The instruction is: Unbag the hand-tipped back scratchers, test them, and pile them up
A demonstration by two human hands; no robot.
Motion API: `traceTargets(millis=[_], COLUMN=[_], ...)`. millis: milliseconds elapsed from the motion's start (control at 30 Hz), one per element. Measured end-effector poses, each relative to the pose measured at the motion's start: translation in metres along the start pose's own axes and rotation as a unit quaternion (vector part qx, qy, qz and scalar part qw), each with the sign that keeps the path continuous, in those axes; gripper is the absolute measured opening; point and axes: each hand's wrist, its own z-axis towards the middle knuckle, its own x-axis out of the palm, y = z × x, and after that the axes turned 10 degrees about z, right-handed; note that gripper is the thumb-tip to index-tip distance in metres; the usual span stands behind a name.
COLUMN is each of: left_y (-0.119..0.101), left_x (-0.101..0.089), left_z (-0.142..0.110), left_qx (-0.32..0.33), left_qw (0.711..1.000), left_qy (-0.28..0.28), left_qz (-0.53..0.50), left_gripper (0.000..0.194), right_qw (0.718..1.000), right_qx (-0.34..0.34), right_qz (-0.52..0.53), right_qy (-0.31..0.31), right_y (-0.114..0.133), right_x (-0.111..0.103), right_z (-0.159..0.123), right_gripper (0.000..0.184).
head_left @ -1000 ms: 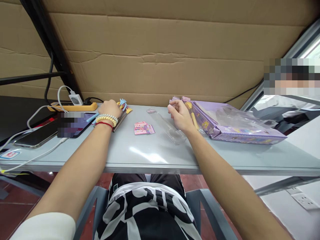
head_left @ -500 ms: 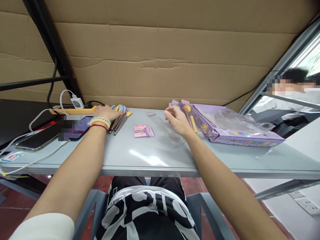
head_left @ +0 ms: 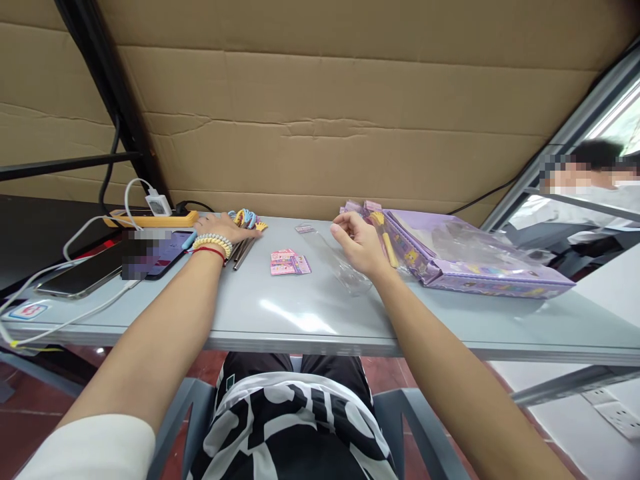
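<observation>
At the back left, my left hand (head_left: 220, 229) rests over a bunch of slim pen-like sticks (head_left: 243, 253) with metallic shafts and yellow, blue and pink tops. Its fingers are stretched out and its thumb points right across them; the hand covers part of the bunch. My right hand (head_left: 359, 245) is loosely curled, with a gap between thumb and fingers and nothing visible in it. It hovers at or just above a clear plastic sleeve (head_left: 353, 277); whether they touch I cannot tell. Small pink printed cards (head_left: 290, 263) lie between the hands.
A purple box (head_left: 495, 279) with clear plastic on top stands at right, beside wrapped pieces with yellow tops (head_left: 385, 239). Phones (head_left: 75, 275), white cables (head_left: 100, 308) and a yellow power strip (head_left: 187, 219) are at left. Cardboard (head_left: 320, 133) closes off the back. Another person sits far right.
My left hand has spread slightly rightward over the sticks, covering more of their upper part. My right hand stays by the plastic sleeve, its fingers a little more curled. The view has shifted slightly.
</observation>
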Motion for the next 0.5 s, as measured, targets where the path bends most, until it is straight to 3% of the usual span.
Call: traceTargets(millis=[133,267,367,500], left_y=[0.0087,0.0104,0.0072,0.0025], left_x=[0.0017,0.0018,0.0014,-0.0014], left_z=[0.0063,0.0067,0.0047,-0.0008], left_qx=[-0.016,-0.021,-0.002,0.04], left_qw=[0.999,0.998,0.999,0.998], left_qy=[0.034,0.046,0.042,0.052], left_qz=[-0.024,-0.025,-0.006,-0.007], left_gripper=[0.125,0.126,0.124,0.115], right_qw=[1.0,0.999,0.998,0.998], right_qx=[-0.014,-0.032,-0.035,-0.037], right_qz=[-0.014,0.013,0.022,0.015], right_qy=[0.009,-0.031,-0.054,-0.039], right_y=[0.0023,0.0057,0.0073,0.0071], right_x=[0.0011,0.0005,-0.0003,-0.0006], right_z=[-0.0019,-0.0021,-0.002,-0.003], right_gripper=[0.02,0.018,0.017,0.016])
